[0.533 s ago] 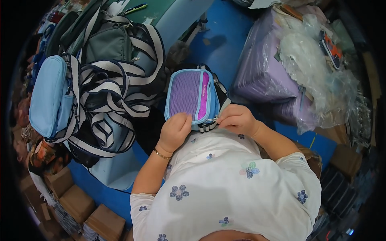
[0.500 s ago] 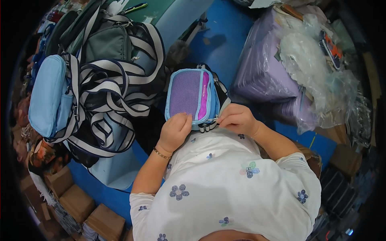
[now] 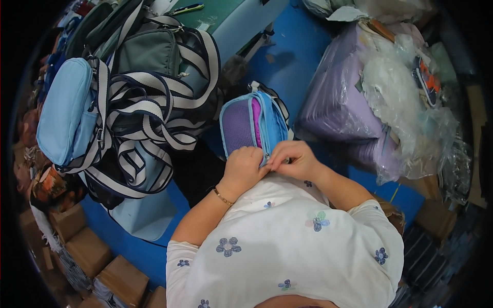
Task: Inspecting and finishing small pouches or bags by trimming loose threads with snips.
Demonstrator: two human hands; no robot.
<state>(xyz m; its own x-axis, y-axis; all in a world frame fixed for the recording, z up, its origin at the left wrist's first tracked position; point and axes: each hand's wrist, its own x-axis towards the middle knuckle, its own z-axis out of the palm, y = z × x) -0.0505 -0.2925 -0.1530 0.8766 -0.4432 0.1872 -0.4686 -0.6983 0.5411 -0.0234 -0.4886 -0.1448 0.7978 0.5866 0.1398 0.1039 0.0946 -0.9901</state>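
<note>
A small light-blue bag (image 3: pixel 239 123) with a purple mesh front and a magenta strip stands tilted at my lap. Its blue side, edged by a zipper, faces right. My left hand (image 3: pixel 245 167) is closed over the bag's near edge, fingers curled on the mesh panel. At the near right corner, my right hand (image 3: pixel 294 158) pinches with thumb and fingertips, right beside the left thumb. A bit of metal shows there, but what the right fingers hold is hidden. A striped strap (image 3: pixel 281 106) runs behind the bag's far right side.
Left of me lie a heap of white-and-navy striped straps (image 3: pixel 149 110), a dark green bag (image 3: pixel 149 54) and a light-blue bag (image 3: pixel 64 115). A plastic-wrapped purple stack (image 3: pixel 339 87) stands to the right. Cardboard boxes (image 3: pixel 123 280) sit at lower left. A knife-like tool (image 3: pixel 188 8) rests on the green table (image 3: pixel 218 15).
The bag has turned so more of its blue side shows. My left hand has shifted right along the near edge, and my right hand has come in close to it.
</note>
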